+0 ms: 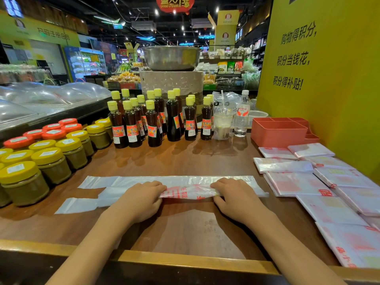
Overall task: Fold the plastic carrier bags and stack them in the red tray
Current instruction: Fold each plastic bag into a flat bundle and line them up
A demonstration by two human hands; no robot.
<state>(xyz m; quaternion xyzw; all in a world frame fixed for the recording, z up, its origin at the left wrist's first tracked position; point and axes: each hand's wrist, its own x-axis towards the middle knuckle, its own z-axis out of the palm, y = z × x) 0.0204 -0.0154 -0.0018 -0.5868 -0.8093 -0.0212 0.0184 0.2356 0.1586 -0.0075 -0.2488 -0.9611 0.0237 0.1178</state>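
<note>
Plastic bag lengthwise left-right, handles left.

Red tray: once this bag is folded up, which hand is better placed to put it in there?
Probably the right hand. The red tray stands at the far right of the table, on that hand's side; the left hand would have to cross over the carrier bag.
</note>
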